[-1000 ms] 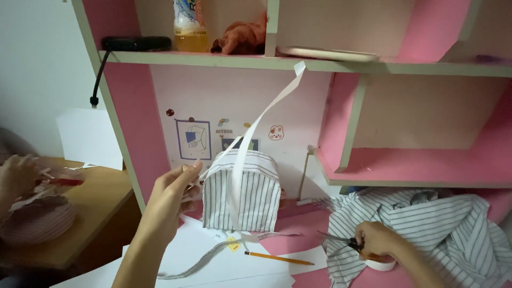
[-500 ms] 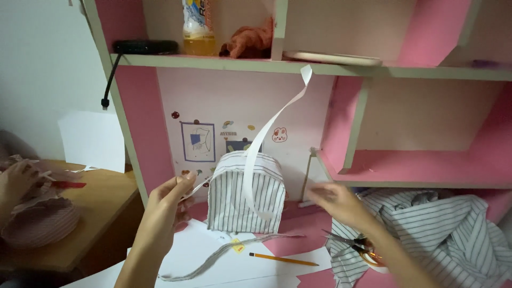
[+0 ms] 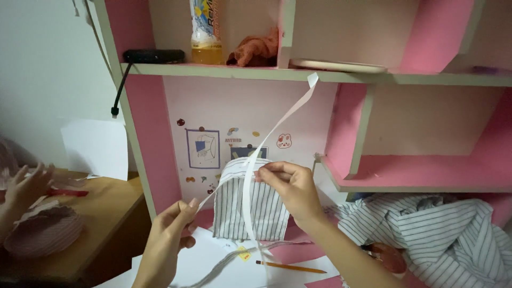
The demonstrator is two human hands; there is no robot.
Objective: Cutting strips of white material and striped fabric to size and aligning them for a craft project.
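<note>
Above the pink desk [image 3: 298,253], both hands held up a small striped fabric piece [image 3: 250,205], shaped like a little arched pouch, in front of the shelf unit's back wall. The right hand [image 3: 288,186] pinched its top edge, fingers curled closed on the cloth together with a long white strip [image 3: 277,125] that rose from there in a curve toward the upper shelf [image 3: 320,74]. The left hand [image 3: 168,234] sat lower and to the side, thumb and forefinger nipped shut on the lower part of the same strip beside the pouch's bottom corner. Below the hands, a yellow pencil [image 3: 290,266] lay on white paper [image 3: 213,261], near a loose striped band of cloth. A heap of striped fabric [image 3: 442,237] lay bunched at the right, under the lower pink shelf. On the top shelf stood a bottle [image 3: 206,32] of amber liquid beside a crumpled orange cloth [image 3: 256,50], with a black device [image 3: 153,55] trailing a cable down the side. Small stickers [image 3: 284,141] dotted the back wall. At the far left, another person's hand [image 3: 26,186] hovered over a wooden table [image 3: 101,208], close to a round striped item [image 3: 42,234].
</note>
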